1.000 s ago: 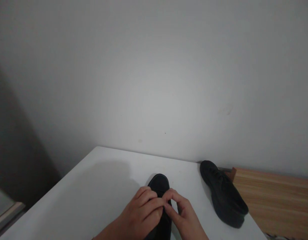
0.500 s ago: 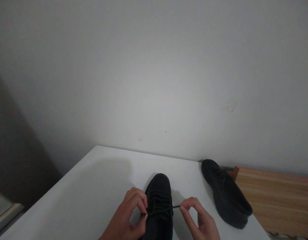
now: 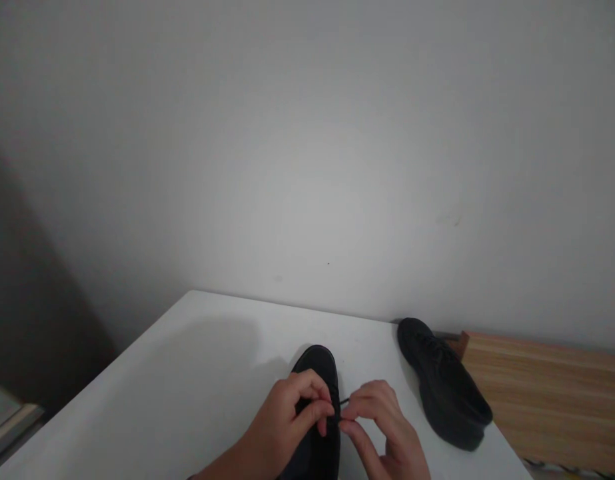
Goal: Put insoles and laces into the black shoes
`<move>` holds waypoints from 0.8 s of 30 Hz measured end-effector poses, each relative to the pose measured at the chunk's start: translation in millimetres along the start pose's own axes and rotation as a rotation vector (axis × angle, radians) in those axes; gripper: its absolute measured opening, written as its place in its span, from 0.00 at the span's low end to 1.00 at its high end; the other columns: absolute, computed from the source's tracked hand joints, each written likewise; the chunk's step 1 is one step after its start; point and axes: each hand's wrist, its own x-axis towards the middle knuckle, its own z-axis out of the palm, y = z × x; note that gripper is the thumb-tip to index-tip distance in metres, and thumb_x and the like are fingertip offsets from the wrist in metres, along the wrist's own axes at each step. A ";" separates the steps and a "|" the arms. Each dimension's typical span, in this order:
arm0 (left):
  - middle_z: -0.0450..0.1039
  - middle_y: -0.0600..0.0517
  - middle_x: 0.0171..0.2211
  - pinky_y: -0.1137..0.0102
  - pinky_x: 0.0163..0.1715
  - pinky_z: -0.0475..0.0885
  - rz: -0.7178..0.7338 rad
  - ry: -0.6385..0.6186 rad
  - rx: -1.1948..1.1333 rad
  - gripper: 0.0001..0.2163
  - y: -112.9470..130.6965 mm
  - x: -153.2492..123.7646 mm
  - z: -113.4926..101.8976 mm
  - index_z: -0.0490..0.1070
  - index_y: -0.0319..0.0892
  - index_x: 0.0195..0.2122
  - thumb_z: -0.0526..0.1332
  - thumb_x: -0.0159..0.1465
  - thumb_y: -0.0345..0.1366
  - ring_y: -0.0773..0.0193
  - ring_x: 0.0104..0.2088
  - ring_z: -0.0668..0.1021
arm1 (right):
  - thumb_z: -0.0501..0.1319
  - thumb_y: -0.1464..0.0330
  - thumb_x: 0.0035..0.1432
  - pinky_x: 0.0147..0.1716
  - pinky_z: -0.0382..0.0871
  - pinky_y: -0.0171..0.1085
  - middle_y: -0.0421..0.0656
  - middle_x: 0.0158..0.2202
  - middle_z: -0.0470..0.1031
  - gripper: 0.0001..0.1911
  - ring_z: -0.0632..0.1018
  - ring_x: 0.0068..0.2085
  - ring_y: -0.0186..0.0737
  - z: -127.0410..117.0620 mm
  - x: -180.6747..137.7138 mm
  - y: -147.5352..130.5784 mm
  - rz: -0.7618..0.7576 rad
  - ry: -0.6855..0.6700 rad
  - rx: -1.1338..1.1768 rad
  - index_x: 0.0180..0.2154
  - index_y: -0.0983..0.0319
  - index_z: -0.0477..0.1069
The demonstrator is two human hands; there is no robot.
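Black shoe (image 3: 327, 453), smooth, round-toed, with thin lace (image 3: 344, 401)

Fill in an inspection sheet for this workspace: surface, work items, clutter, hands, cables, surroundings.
Surface: white table, with a shadow across its left part.
Work items: black shoe on the table, toe toward the wall; dark lace runs from its right side to the right hand.
Clutter: second black shoe by the table's right edge, no hand on it.
Left hand: over the shoe's lacing, fingertips bunched; grip unclear.
Right hand: beside the shoe, fingers pinching the lace.
Cables: nothing seen for certain.
Surroundings: plain pale wall behind; wood-grain panel at right; dark area at left.
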 end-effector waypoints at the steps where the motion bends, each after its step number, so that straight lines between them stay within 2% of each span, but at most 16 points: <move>1: 0.74 0.55 0.22 0.70 0.36 0.65 -0.011 -0.014 -0.030 0.05 0.2 0.4 -0.4 0.71 0.42 0.32 0.60 0.64 0.36 0.63 0.28 0.76 | 0.63 0.74 0.61 0.38 0.68 0.37 0.41 0.35 0.72 0.07 0.74 0.38 0.41 2.4 2.5 -1.8 0.013 0.019 0.003 0.38 0.55 0.72; 5: 0.76 0.53 0.25 0.70 0.36 0.66 -0.024 -0.021 -0.059 0.12 2.7 -1.1 -3.5 0.75 0.41 0.29 0.58 0.66 0.39 0.62 0.30 0.76 | 0.60 0.71 0.63 0.44 0.68 0.37 0.43 0.41 0.70 0.06 0.73 0.45 0.43 14.1 10.3 -8.5 0.164 0.170 0.088 0.34 0.55 0.74; 8: 0.76 0.53 0.27 0.71 0.36 0.66 0.017 0.019 -0.025 0.08 5.0 -3.2 -3.9 0.76 0.42 0.27 0.63 0.61 0.37 0.62 0.32 0.76 | 0.59 0.70 0.64 0.40 0.68 0.34 0.41 0.36 0.72 0.07 0.75 0.40 0.40 20.3 12.6 -9.3 0.215 0.146 0.204 0.33 0.56 0.73; 10: 0.75 0.53 0.28 0.71 0.36 0.66 0.048 0.072 0.010 0.05 5.5 -4.3 -3.3 0.75 0.42 0.25 0.66 0.58 0.34 0.63 0.32 0.75 | 0.59 0.68 0.65 0.37 0.69 0.33 0.39 0.33 0.73 0.05 0.75 0.36 0.39 23.1 11.8 -7.3 0.261 0.121 0.282 0.37 0.55 0.73; 12: 0.75 0.53 0.28 0.71 0.36 0.66 0.069 0.117 0.048 0.04 4.9 -5.0 -3.0 0.74 0.42 0.27 0.65 0.58 0.33 0.63 0.32 0.75 | 0.62 0.65 0.63 0.37 0.70 0.33 0.39 0.32 0.75 0.06 0.76 0.35 0.39 24.7 9.7 -4.4 0.293 0.117 0.321 0.42 0.55 0.74; 15: 0.75 0.52 0.30 0.69 0.37 0.67 0.101 0.158 0.106 0.04 3.3 -6.0 -3.2 0.74 0.42 0.30 0.63 0.61 0.33 0.61 0.34 0.76 | 0.64 0.65 0.61 0.36 0.70 0.35 0.40 0.32 0.76 0.04 0.76 0.35 0.41 23.6 7.1 -2.0 0.261 0.051 0.282 0.39 0.57 0.75; 17: 0.75 0.51 0.31 0.67 0.39 0.66 0.122 0.168 0.150 0.04 3.0 -6.9 -3.4 0.73 0.42 0.30 0.61 0.62 0.33 0.60 0.35 0.76 | 0.61 0.68 0.63 0.34 0.69 0.36 0.41 0.31 0.75 0.05 0.76 0.35 0.41 20.3 6.7 -3.0 0.231 0.030 0.229 0.35 0.57 0.76; 22: 0.75 0.52 0.30 0.66 0.41 0.65 0.101 0.161 0.211 0.06 3.4 -9.0 -4.3 0.73 0.42 0.28 0.60 0.62 0.30 0.60 0.36 0.76 | 0.61 0.74 0.62 0.34 0.68 0.40 0.43 0.32 0.73 0.06 0.74 0.35 0.43 10.6 5.8 -8.0 0.115 0.122 0.087 0.37 0.57 0.75; 24: 0.75 0.52 0.30 0.66 0.40 0.65 0.057 0.158 0.157 0.05 1.5 -8.5 -4.7 0.73 0.42 0.28 0.60 0.60 0.29 0.60 0.35 0.76 | 0.61 0.77 0.60 0.33 0.69 0.40 0.43 0.32 0.73 0.09 0.74 0.35 0.43 6.9 3.7 -6.2 0.029 0.089 0.057 0.38 0.57 0.74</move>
